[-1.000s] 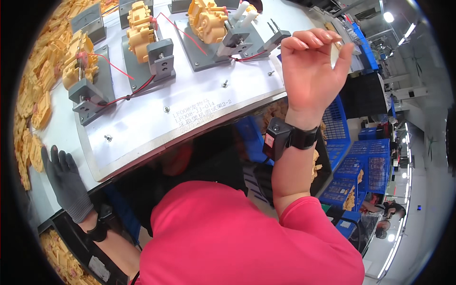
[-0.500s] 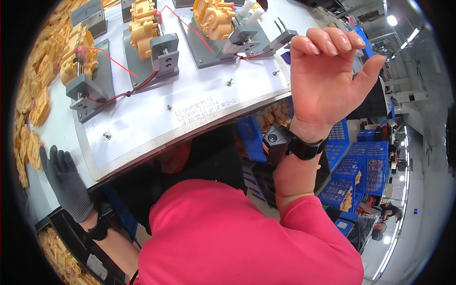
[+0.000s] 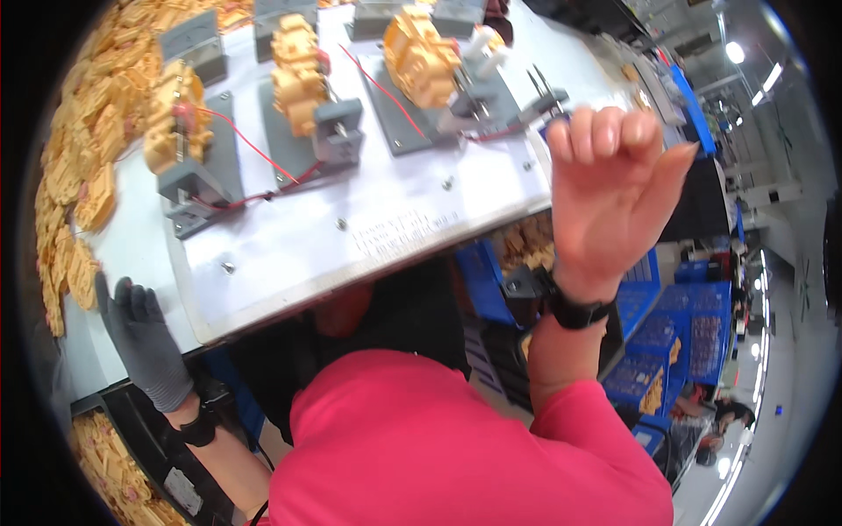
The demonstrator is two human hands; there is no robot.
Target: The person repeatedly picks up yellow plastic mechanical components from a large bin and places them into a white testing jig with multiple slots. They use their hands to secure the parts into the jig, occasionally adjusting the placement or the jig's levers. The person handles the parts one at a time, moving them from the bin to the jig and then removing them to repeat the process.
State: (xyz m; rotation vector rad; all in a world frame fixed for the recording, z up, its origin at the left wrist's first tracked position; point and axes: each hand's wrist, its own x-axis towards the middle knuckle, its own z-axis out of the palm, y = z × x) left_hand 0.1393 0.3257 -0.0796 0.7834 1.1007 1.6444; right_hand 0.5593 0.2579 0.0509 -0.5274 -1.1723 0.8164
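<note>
My left hand [image 3: 147, 346], in a dark grey knit glove, rests at the table's left edge with its fingers stretched out, close to a heap of yellow plastic parts [image 3: 95, 197]. Bare and raised at the right, my right hand [image 3: 610, 206] has loosely bent fingers, the thumb apart and nothing in it. Between them a white board [image 3: 395, 228] carries grey fixtures. In these sit a yellow plastic housing [image 3: 171, 131] at the left, another yellow housing [image 3: 298, 88] in the middle and a third yellow housing [image 3: 421, 57] at the right. Red wires [image 3: 250, 149] run among them.
Screw heads [image 3: 340, 224] stand up along the board's near side. Below left is a black bin [image 3: 180, 491] by more yellow parts. Blue crates [image 3: 653, 351] with parts stand on the right, with other people [image 3: 728, 416] beyond. Two metal prongs [image 3: 539, 81] jut up near my right hand.
The whole view has shifted, so the board appears farther right and lower. My right hand has come down a little and its fingers curl slightly more. My left hand stays beside the yellow parts.
</note>
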